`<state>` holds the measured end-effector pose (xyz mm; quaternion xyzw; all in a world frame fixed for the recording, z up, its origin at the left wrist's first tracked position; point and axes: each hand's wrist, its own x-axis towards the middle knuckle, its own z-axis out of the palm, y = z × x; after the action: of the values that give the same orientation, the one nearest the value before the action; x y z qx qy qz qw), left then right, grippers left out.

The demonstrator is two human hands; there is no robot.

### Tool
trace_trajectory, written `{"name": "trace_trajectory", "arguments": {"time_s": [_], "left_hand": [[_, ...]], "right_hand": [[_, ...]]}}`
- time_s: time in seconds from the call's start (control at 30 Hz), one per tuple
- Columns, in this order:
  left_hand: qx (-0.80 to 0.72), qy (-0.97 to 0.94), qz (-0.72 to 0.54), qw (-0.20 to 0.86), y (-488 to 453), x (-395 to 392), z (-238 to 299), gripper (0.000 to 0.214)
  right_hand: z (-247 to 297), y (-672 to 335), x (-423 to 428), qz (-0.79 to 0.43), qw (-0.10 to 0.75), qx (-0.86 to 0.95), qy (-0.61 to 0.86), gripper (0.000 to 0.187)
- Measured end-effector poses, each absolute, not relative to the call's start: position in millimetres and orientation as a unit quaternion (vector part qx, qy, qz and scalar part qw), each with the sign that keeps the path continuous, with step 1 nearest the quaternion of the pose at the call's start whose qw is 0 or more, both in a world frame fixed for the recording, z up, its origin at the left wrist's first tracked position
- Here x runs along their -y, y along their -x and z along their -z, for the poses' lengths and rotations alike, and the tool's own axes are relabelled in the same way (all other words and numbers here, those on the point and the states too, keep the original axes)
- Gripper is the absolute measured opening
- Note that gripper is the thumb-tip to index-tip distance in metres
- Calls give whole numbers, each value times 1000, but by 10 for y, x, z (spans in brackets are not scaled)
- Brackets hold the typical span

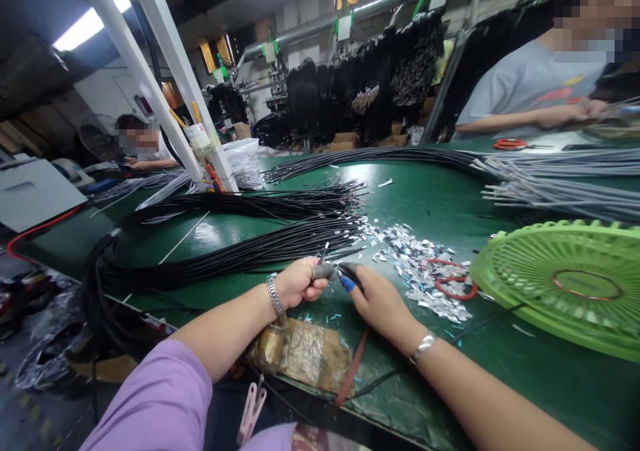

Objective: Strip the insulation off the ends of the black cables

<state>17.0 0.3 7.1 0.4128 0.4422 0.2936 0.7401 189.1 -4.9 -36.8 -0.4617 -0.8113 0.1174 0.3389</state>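
plainly, the round badge [583, 282] at the middle of the green plastic grille [525, 248] bears markings too faint to read, and the white tag [344, 28] hung by the far pipe is equally illegible. the grille is oval to the eye, its thin ribs fanning out to a scalloped rim. on the smooth, glossy green tabletop [425, 194], black cables [240, 254] lie in a sleek, curving bundle, cut ends just beside the hands. the left hand [303, 281], with a linked metal watch [275, 296] and a grey finger sleeve, is curled around a thin dark stem [323, 254] with a whitish tip. the right hand [380, 301], in blue and dark finger covers and a shiny metal bracelet [423, 348], meets it fingertip to fingertip; what it pinches, if anything, i cannot tell. to the right lie flaky silvery scraps [415, 264], with red looped handles [450, 296] among them. below sits a worn, brown-taped block [315, 351], crinkled and glossy.
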Motion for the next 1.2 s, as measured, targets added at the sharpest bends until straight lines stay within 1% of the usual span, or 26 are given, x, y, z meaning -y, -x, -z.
{"name": "trace_trajectory", "arguments": {"time_s": [0.13, 0.27, 0.37, 0.47, 0.53, 0.6, 0.7, 0.77, 0.83, 0.9, 0.97, 1.03, 1.1, 1.2], "left_hand": [[-439, -450, -295, 719, -184, 9, -62, 32], [-452, -481, -302, 688, -194, 25, -81, 38], [-476, -501, -297, 659, -199, 32, -96, 41], [-490, -538, -303, 615, -190, 28, -91, 42], [-499, -582, -312, 561, -173, 25, -78, 37], [-504, -647, -311, 480, -152, 29, -65, 27], [-506, -754, -288, 304, -125, 51, -58, 14], [-509, -795, -256, 207, -118, 74, -61, 13], [-507, -817, -226, 159, -119, 98, -65, 12], [-500, -829, -208, 137, -124, 115, -67, 10], [-500, -831, -206, 131, -126, 119, -67, 9], [-502, -823, -210, 162, -123, 102, -63, 12], [-500, -797, -208, 266, -116, 65, -56, 19], [-494, -694, -169, 495, -98, -7, -53, 32]], "right_hand": [[391, -1889, 58, -99, 328, 819, 461, 15], [340, -1891, 71, -119, 341, 816, 451, 15], [271, -1894, 81, -180, 362, 801, 441, 17], [221, -1901, 85, -281, 380, 761, 444, 23], [210, -1903, 86, -362, 396, 711, 454, 27], [214, -1898, 89, -451, 410, 644, 462, 31], [226, -1878, 101, -556, 413, 552, 465, 37], [225, -1863, 113, -589, 406, 519, 468, 38], [216, -1854, 125, -609, 392, 506, 468, 39], [208, -1853, 136, -632, 378, 499, 457, 38], [210, -1857, 141, -644, 372, 497, 446, 38], [226, -1868, 138, -634, 379, 507, 443, 36], [247, -1883, 129, -604, 392, 534, 444, 34], [264, -1909, 112, -546, 404, 584, 445, 30]]}}
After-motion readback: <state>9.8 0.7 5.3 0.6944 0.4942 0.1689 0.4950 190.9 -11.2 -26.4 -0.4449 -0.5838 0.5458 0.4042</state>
